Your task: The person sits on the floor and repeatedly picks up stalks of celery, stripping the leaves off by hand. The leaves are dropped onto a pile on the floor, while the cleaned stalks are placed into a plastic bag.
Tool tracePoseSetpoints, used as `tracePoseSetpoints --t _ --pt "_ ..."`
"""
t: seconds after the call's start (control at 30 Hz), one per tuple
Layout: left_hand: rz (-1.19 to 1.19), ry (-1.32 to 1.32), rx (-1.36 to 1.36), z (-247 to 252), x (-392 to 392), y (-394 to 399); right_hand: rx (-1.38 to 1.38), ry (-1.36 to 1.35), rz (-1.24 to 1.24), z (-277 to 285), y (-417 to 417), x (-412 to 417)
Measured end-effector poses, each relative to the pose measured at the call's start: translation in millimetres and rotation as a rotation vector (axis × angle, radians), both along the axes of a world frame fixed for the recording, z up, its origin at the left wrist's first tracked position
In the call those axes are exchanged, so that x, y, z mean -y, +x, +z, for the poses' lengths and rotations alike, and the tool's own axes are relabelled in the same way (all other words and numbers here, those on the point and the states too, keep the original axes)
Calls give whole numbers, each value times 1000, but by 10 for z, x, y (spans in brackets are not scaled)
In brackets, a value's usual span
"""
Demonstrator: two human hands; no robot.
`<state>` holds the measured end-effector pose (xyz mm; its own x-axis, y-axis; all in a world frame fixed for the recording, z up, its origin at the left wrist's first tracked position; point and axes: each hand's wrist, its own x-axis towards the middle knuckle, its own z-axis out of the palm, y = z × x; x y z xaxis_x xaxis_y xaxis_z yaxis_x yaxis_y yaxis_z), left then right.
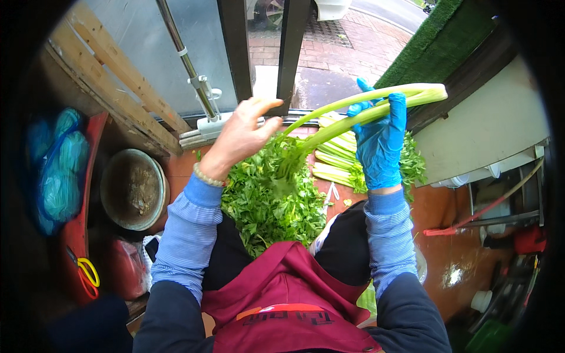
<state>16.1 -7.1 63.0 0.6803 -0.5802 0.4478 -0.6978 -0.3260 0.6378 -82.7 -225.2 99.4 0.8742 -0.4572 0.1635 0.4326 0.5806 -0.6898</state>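
My right hand (379, 137), in a blue disposable glove, grips a green celery stalk (335, 125) near its pale base. The stalk slants down to the left, and its leafy end hangs blurred over a big heap of celery leaves (269, 207) between my knees. My left hand (247, 132) is bare, with a beaded bracelet at the wrist. It hovers left of the stalk, fingers apart and holding nothing. Behind the gloved hand, trimmed celery stalks (333, 172) lie side by side on the reddish floor. More celery leaves (410, 163) show to their right.
On the left are a worn round basin (132, 189), scissors with yellow and red handles (88, 273) and blue plastic bags (62, 172). Wooden slats (119, 75) lean by the glass door. A red-tipped stick (481, 216) juts in from the right, near a white panel (481, 128).
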Motion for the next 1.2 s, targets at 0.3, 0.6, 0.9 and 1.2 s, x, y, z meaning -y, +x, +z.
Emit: tracePoseSetpoints --t 0.3,0.6,0.9,1.2 --pt "-181 -230 -550 -254 356 -131 -256 -446 70 -61 9 -35" --pt "48 -170 134 -90 425 -245 -125 -101 251 -146 1 -35" --pt "13 -227 -187 -66 289 -175 -125 -152 307 -154 -73 -144" --pt "-19 -28 272 105 248 -348 -176 -307 116 -222 -10 -260"
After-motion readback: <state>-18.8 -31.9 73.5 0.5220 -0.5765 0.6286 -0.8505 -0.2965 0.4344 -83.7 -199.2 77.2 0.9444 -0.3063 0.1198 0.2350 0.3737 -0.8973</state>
